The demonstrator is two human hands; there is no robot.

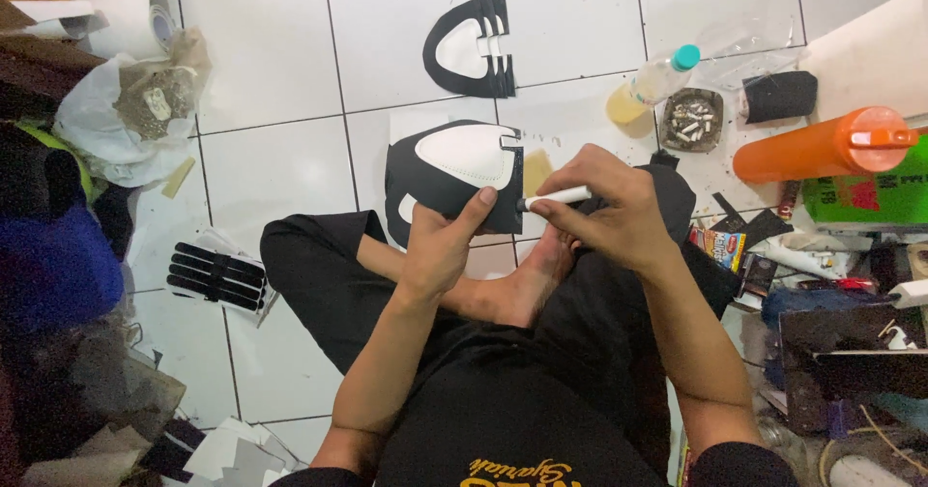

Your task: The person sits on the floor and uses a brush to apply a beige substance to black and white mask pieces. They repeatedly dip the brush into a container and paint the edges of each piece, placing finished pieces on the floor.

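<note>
A flat shoe-upper piece [454, 173] is held above the crossed legs, over the white tiled floor [271, 52]. It is cut from thin, smooth sheet material: a black outer layer with a white, rounded panel laid on top, and a small notch is seen at its right edge. A line of fine stitch holes appears to follow the curve of the white panel, though this is too small to be told for certain. The left hand [440, 245] is closed on the piece's lower edge, the thumb pressed flat on the black face and the fingers hidden behind it. A slim white pen-like marker [559, 195] is pinched between the thumb and fingers of the right hand [609, 212], and its dark tip is set against the right edge of the piece.

Further up on the tiles, a stack of black horseshoe-shaped cut pieces [472, 47] is laid. To the left of the legs, black strips on a white backing [217, 274] are seen. To the right, a clear plastic bottle with a teal cap [655, 81], a full ashtray [692, 120] and a smooth orange bottle [822, 144] are placed among scraps.
</note>
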